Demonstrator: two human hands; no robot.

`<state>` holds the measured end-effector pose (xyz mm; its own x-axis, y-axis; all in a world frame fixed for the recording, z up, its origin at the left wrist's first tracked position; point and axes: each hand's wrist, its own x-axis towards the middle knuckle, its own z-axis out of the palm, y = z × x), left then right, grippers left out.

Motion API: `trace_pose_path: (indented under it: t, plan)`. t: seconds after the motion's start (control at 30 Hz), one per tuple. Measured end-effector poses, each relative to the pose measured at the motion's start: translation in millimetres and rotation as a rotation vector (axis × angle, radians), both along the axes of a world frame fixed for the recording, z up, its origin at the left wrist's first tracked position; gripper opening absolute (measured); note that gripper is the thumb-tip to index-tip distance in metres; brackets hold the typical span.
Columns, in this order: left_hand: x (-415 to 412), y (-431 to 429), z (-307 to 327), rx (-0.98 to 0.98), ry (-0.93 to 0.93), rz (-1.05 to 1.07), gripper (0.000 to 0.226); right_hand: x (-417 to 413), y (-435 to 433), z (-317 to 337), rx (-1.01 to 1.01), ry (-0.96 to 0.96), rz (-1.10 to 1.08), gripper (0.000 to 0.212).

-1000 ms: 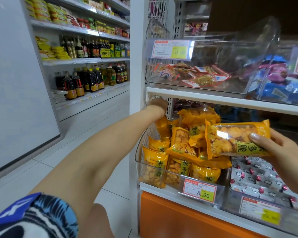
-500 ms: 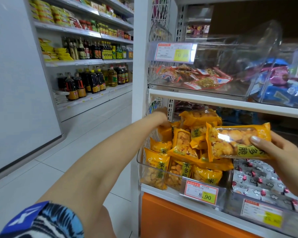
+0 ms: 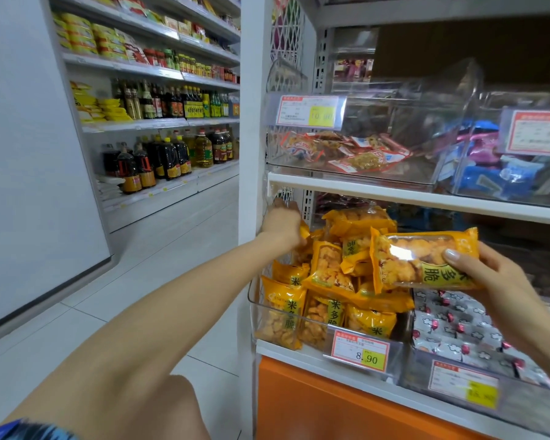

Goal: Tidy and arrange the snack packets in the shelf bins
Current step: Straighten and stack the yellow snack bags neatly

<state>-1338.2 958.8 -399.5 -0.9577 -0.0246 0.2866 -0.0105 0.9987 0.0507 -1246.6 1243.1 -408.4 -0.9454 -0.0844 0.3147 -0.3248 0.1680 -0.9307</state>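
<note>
DESK: Barely anything had moved in the second before, then?

PHOTOGRAPHER: Correct. The left hand (image 3: 281, 222) stayed at the back left corner of the clear bin (image 3: 252, 296), under the white shelf (image 3: 394, 195), against the top of the yellow packets (image 3: 327, 268). Its fingers were hidden, so I could not tell its grip.

DESK: And the right hand (image 3: 502, 281)?

PHOTOGRAPHER: It held one more packet (image 3: 416, 258) sideways, thumb pressed on the front and fingers curled behind, over the bin's right side. A price tag (image 3: 359, 350) reading 8.90 hung on the bin's front. Grey packets (image 3: 451, 322) filled the next bin.
</note>
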Motion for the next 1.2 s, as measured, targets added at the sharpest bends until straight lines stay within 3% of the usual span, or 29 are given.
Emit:
trace_pose_path:
  t: [0.13,0.53,0.63,0.8,0.9,1.07,1.2]
  plan:
    - [31,5,-6,0.07,0.198,0.006,0.067,1,5,0,-0.026,0.006,0.007,0.094]
    - [76,6,-36,0.491,0.542,-0.103,0.054,11,17,-3,-0.038,0.025,-0.022,0.089]
    - [73,10,-34,0.682,0.567,-0.157,0.049,14,20,-4,-0.035,0.003,-0.012,0.067]
    - [56,23,-27,0.849,0.439,-0.283,0.044,14,24,-10,-0.006,-0.025,-0.02,0.064]
    - [40,35,-20,0.834,0.306,-0.33,0.051,12,26,-11,-0.034,-0.051,-0.016,0.043]
    - [20,53,-10,0.803,0.08,-0.39,0.061,9,23,-12,-0.06,-0.093,0.061,0.065]
    - [8,50,-9,0.781,0.049,-0.503,0.051,6,16,-11,-0.055,-0.112,0.14,0.067]
